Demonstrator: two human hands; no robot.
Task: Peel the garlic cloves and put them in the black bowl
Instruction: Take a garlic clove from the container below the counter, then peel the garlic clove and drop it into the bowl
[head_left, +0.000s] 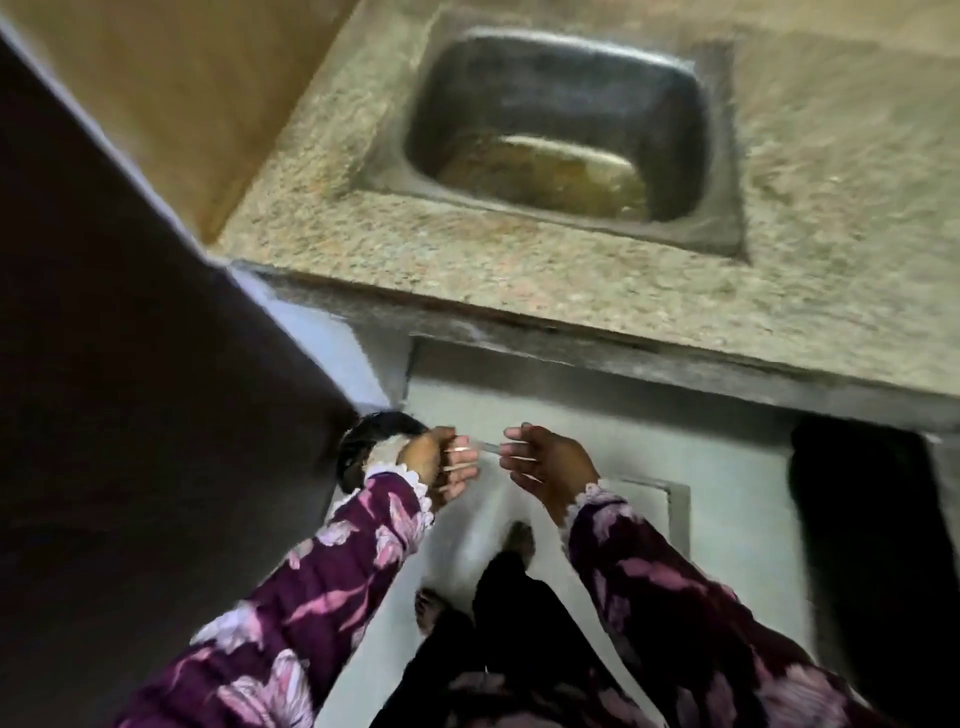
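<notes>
- We are holding the black bowl (363, 441) low at our left, fingers of the left hand (441, 460) curled at its rim, seemingly to catch cloves.
- Our right hand (545, 462) is hovering beside it, fingers loosely curled; whether it pinches anything is too blurred to tell.
- No garlic is visible.

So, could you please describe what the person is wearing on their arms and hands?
Both arms wear long dark purple sleeves with a pink and white floral print, the left sleeve and the right sleeve. Each ends in a frilly white cuff at the wrist. The left hand and right hand are bare, without gloves.
</notes>
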